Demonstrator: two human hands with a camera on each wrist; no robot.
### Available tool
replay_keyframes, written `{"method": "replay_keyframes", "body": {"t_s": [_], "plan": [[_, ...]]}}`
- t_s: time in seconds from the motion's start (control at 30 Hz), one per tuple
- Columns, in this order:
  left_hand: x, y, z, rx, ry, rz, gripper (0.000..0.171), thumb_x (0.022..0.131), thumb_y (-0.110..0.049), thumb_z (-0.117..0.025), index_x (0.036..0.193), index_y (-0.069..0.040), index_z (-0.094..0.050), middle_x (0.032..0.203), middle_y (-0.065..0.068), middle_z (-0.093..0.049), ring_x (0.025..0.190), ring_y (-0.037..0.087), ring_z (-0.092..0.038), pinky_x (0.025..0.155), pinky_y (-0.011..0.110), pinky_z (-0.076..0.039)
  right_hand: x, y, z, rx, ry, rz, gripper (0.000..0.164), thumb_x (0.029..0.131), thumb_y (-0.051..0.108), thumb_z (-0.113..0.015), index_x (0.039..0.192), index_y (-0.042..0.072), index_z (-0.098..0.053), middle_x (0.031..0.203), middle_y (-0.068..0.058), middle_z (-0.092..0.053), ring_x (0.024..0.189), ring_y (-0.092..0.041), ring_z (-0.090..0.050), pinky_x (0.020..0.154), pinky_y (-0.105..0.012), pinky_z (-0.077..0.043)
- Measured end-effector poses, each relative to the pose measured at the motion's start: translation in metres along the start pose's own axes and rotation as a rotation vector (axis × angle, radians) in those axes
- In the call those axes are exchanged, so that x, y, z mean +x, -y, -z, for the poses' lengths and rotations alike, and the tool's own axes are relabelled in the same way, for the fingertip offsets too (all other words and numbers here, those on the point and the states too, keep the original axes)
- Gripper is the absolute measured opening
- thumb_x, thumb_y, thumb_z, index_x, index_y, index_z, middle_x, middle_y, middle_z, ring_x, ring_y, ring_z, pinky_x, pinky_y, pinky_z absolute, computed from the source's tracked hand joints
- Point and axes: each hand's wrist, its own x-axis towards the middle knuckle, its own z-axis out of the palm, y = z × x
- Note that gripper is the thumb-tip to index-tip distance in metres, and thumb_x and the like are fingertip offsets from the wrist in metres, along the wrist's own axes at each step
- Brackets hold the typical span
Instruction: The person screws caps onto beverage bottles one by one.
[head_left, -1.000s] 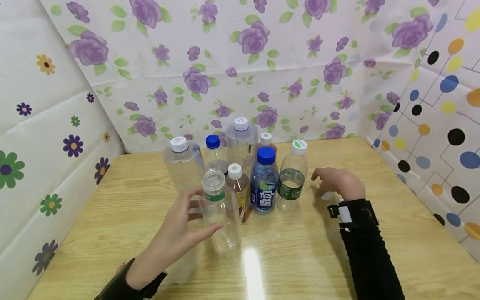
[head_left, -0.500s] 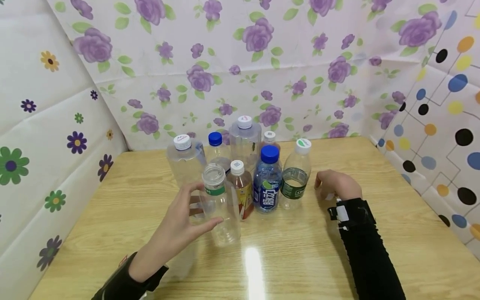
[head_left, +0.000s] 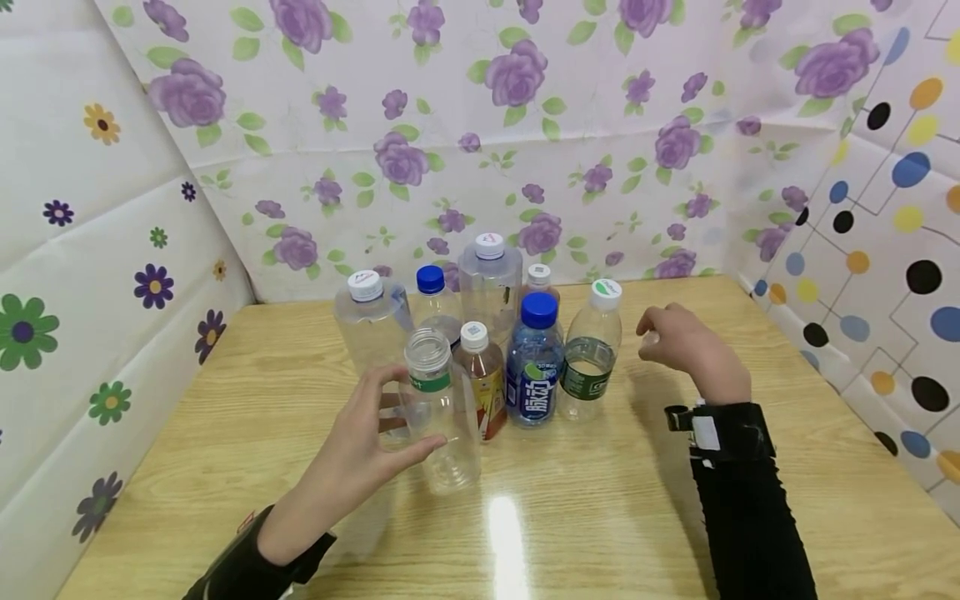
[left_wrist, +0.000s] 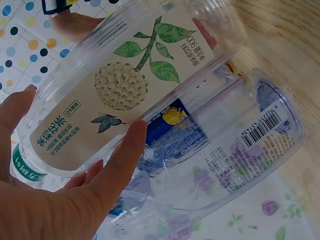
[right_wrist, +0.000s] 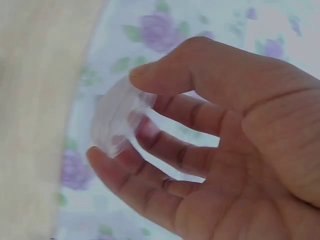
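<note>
The left hand [head_left: 358,454] curls its fingers [left_wrist: 117,162] round a bottle [head_left: 438,417] while the raised right hand [head_left: 686,346] pinches a cap [right_wrist: 117,117].

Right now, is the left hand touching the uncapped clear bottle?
Touching. The left wrist view shows the left hand with thumb and fingers pressed around the uncapped clear bottle; the head view agrees.

Seven capped bottles [head_left: 534,360] cluster on the wooden table [head_left: 787,467].

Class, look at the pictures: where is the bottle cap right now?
In the head view, the bottle cap is pinched in the right hand, raised above the table, right of the green-labelled bottle.
</note>
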Motion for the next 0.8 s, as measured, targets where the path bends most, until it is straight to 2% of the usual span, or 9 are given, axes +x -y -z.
{"method": "replay_keyframes", "body": {"t_s": [0.27, 0.43, 0.53, 0.67, 0.8], "plan": [[0.000, -0.001, 0.001, 0.002, 0.008, -0.002, 0.077, 0.079, -0.018, -0.090, 0.139, -0.008, -0.042, 0.129, 0.011, -0.049, 0.110, 0.029, -0.064, 0.087, 0.033, -0.062, -0.025, 0.027, 0.027, 0.047, -0.235, -0.018, 0.041, 0.094, 0.012, -0.060, 0.130, -0.007, -0.055, 0.134, -0.034, -0.040, 0.110, -0.048, -0.047, 0.087, -0.062, -0.046], [0.000, 0.000, 0.001, 0.018, 0.007, -0.014, 0.078, 0.080, -0.017, -0.089, 0.140, -0.007, -0.041, 0.130, 0.012, -0.049, 0.110, 0.029, -0.064, 0.087, 0.033, -0.062, -0.043, 0.050, 0.035, 0.090, -0.394, -0.030, 0.038, 0.095, 0.013, -0.059, 0.130, -0.003, -0.056, 0.132, -0.030, -0.040, 0.105, -0.044, -0.046, 0.085, -0.059, -0.045], [-0.001, 0.001, 0.001, 0.026, 0.003, -0.021, 0.078, 0.080, -0.017, -0.089, 0.140, -0.007, -0.041, 0.130, 0.012, -0.049, 0.109, 0.029, -0.064, 0.087, 0.031, -0.061, -0.056, 0.066, 0.037, 0.117, -0.481, -0.004, 0.035, 0.095, 0.011, -0.060, 0.128, 0.000, -0.058, 0.130, -0.027, -0.042, 0.102, -0.041, -0.046, 0.082, -0.055, -0.045], [-0.001, 0.001, 0.001, 0.026, -0.001, -0.027, 0.078, 0.080, -0.018, -0.090, 0.141, -0.006, -0.041, 0.129, 0.012, -0.049, 0.109, 0.028, -0.064, 0.086, 0.030, -0.061, -0.077, 0.090, 0.038, 0.153, -0.602, 0.100, 0.029, 0.093, 0.008, -0.062, 0.121, 0.003, -0.062, 0.125, -0.021, -0.048, 0.100, -0.036, -0.052, 0.084, -0.050, -0.050], [0.000, 0.001, 0.000, 0.018, 0.000, -0.035, 0.078, 0.081, -0.020, -0.089, 0.142, -0.007, -0.041, 0.130, 0.011, -0.048, 0.110, 0.028, -0.063, 0.087, 0.032, -0.062, -0.094, 0.111, 0.038, 0.173, -0.688, 0.318, 0.026, 0.089, -0.001, -0.068, 0.114, 0.003, -0.065, 0.116, -0.013, -0.054, 0.101, -0.026, -0.056, 0.087, -0.021, -0.056]]}}
